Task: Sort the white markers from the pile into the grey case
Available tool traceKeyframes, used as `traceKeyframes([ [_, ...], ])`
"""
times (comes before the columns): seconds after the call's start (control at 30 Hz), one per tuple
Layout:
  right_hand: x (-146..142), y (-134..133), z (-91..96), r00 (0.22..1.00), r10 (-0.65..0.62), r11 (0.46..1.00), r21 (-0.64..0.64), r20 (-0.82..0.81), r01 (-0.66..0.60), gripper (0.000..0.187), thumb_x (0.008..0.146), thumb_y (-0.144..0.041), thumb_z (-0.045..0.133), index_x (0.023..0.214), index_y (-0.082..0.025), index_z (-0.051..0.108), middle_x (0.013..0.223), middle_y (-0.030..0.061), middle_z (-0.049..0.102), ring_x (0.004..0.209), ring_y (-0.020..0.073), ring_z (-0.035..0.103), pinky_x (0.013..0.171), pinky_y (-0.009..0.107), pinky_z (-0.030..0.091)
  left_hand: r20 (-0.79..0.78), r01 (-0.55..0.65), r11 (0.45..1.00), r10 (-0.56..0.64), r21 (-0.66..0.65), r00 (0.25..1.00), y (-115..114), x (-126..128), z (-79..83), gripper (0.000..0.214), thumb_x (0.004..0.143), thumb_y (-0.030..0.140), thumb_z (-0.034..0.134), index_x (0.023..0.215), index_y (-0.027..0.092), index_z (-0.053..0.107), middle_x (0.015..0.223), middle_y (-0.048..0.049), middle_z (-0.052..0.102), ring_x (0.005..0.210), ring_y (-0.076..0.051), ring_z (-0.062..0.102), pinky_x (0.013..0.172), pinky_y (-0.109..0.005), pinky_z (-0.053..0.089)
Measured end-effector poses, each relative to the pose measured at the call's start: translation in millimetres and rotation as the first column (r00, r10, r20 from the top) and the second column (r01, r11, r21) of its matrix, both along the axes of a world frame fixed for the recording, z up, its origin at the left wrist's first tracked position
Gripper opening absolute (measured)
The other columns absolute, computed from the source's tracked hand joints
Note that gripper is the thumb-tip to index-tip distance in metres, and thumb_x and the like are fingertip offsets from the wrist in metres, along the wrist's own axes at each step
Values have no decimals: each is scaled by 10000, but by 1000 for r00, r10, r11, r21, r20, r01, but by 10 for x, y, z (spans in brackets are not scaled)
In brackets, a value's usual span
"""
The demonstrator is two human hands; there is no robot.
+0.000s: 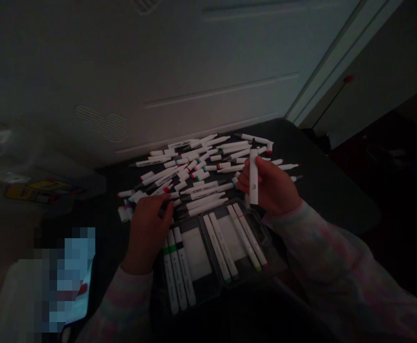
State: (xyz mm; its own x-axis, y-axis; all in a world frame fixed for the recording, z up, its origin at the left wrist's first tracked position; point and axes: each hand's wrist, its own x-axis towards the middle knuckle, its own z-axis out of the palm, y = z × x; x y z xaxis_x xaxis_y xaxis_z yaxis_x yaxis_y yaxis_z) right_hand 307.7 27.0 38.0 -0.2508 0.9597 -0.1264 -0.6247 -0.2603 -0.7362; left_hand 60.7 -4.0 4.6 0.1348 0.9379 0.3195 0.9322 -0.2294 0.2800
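My right hand point(274, 186) is closed around a white marker point(253, 176), held upright above the right part of the pile. The marker's dark tip points up and is uncapped. My left hand point(149, 226) is low at the near edge of the pile, with thumb and forefinger curled about a small white marker cap point(176, 202). Below the hands lies an opened clear plastic case point(223, 281). Three white markers point(180, 274) stand in its left half, two with green bands and one with a black band. Its right half holds several more markers point(223, 247) in two pairs.
Many loose white markers and caps point(201, 166) cover the dark tabletop point(337, 200), which meets a white panelled door point(194, 71). At left are a clear plastic bin point(83, 190) with colourful boxes point(37, 189) and a lit, pixelated screen point(74, 281).
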Motion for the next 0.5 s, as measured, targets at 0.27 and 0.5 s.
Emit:
traceKeyframes([
  [0.27,-38,-16,-10,1000,-10,999,-44,15,11,204,714,-308,587,616,-173,469,507,-50,181,456,62,222,438,196,275,144,-430,903,426,-2,893,52,-354,188,287,801,331,443,953,160,617,944,-92,642,894,-233,585,818,-384,448],
  [0.5,-45,-15,-27,999,-11,999,-40,43,12,211,721,-298,582,607,-165,463,513,-46,206,459,58,244,444,196,288,204,-546,838,538,-21,818,66,-557,229,294,776,341,459,930,158,630,920,-89,647,857,-227,589,817,-386,446],
])
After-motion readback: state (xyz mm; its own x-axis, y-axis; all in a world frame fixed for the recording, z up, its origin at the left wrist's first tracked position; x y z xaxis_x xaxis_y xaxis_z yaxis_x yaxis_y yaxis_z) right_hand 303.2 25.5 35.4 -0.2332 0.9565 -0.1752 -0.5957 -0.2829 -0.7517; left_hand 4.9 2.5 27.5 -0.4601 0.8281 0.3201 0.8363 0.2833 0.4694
